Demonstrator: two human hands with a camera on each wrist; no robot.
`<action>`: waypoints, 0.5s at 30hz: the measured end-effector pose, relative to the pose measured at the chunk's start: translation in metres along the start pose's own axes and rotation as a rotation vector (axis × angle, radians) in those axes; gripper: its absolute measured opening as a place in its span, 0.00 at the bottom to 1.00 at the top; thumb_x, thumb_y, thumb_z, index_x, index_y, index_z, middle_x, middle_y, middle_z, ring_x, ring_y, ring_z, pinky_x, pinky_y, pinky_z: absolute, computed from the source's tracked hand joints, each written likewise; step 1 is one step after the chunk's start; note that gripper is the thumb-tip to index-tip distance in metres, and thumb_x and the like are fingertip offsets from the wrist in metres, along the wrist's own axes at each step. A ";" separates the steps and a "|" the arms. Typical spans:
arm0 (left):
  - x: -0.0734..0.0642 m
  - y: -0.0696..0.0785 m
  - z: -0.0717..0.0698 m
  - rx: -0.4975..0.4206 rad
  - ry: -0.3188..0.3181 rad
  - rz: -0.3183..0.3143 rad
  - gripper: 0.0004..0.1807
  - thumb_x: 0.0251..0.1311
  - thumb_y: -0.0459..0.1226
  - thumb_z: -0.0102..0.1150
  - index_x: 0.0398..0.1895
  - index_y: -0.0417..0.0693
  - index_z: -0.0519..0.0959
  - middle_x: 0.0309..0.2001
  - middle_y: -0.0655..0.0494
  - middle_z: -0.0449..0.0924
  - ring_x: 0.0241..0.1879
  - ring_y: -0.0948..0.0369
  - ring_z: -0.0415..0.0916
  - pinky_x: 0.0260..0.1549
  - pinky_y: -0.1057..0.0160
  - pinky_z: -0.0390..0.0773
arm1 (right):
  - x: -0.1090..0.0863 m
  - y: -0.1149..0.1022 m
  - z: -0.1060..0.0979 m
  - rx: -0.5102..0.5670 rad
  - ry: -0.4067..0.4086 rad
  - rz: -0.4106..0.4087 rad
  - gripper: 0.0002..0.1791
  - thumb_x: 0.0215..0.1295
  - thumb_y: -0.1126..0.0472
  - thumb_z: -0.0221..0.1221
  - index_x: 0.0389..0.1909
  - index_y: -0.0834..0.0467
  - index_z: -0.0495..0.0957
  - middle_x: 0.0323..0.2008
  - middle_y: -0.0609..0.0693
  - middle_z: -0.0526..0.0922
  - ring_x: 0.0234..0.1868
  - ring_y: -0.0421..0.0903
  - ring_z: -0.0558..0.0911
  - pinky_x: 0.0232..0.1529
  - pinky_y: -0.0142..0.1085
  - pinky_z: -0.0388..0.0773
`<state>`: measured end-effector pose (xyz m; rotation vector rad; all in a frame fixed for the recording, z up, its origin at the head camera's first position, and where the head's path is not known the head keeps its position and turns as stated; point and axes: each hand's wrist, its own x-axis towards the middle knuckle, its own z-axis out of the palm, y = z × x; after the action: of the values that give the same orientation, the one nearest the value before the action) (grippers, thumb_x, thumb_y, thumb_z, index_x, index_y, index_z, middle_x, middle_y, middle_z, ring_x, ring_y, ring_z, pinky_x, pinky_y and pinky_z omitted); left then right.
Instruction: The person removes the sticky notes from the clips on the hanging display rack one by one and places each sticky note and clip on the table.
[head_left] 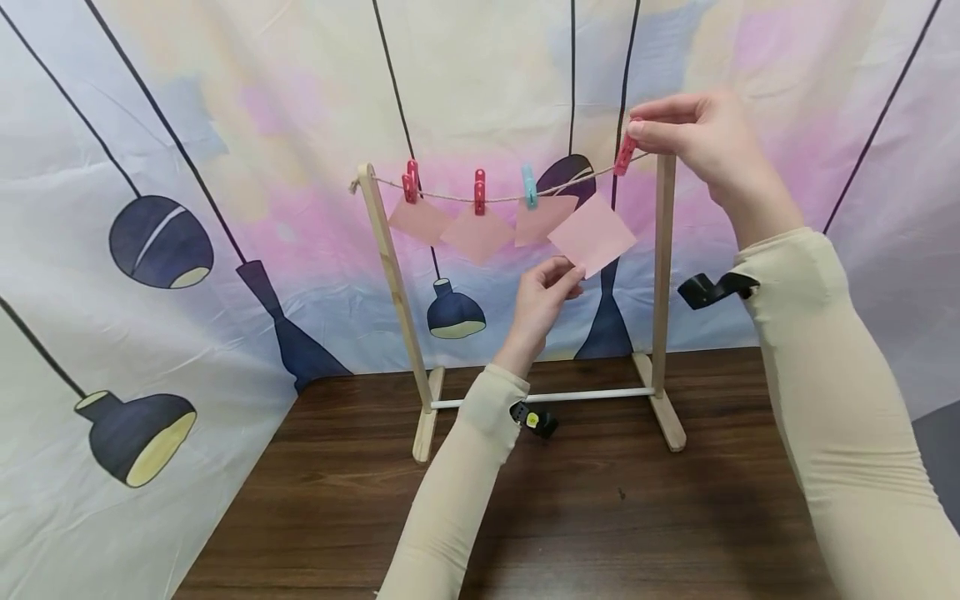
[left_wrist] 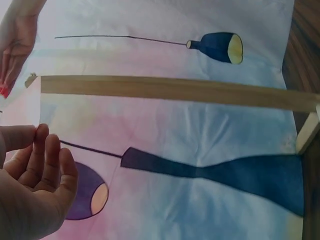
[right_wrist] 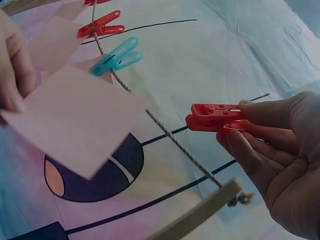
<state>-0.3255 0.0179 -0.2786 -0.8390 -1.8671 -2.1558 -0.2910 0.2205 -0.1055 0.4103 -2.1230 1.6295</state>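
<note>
Between thumb and fingers, my left hand (head_left: pixel 542 302) pinches a square pink paper (head_left: pixel 592 236) by its lower corner. The paper's upper corner reaches close to the twine (right_wrist: pixel 172 137). My right hand (head_left: pixel 720 150) grips a red clothespin (right_wrist: pixel 215 117) by its handle end, near the right post; in the right wrist view it is apart from the twine. Three other pink papers hang along the line, held by a red clothespin (head_left: pixel 410 182) at the left, another red clothespin (head_left: pixel 480 192) in the middle and a light blue clothespin (right_wrist: pixel 116 57) beside the held paper.
The twine spans a wooden left post (head_left: pixel 397 292) and a wooden right post (head_left: pixel 663 275). A white rod (head_left: pixel 585 395) joins their feet low down. This rack stands on a dark wood table (head_left: pixel 600 517), before a cloth backdrop (head_left: pixel 300 100) printed with lamps. Black straps hang from both wrists.
</note>
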 end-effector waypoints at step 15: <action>-0.029 0.027 -0.065 0.209 -0.003 0.049 0.13 0.69 0.33 0.61 0.49 0.30 0.81 0.38 0.47 0.82 0.41 0.41 0.80 0.46 0.58 0.83 | -0.035 0.033 -0.033 0.059 -0.083 0.042 0.10 0.65 0.61 0.68 0.46 0.56 0.89 0.34 0.44 0.90 0.38 0.38 0.87 0.47 0.24 0.77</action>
<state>-0.3087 -0.0555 -0.2742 -0.8345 -2.0069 -1.8907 -0.2714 0.2601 -0.1439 0.4625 -2.1614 1.7300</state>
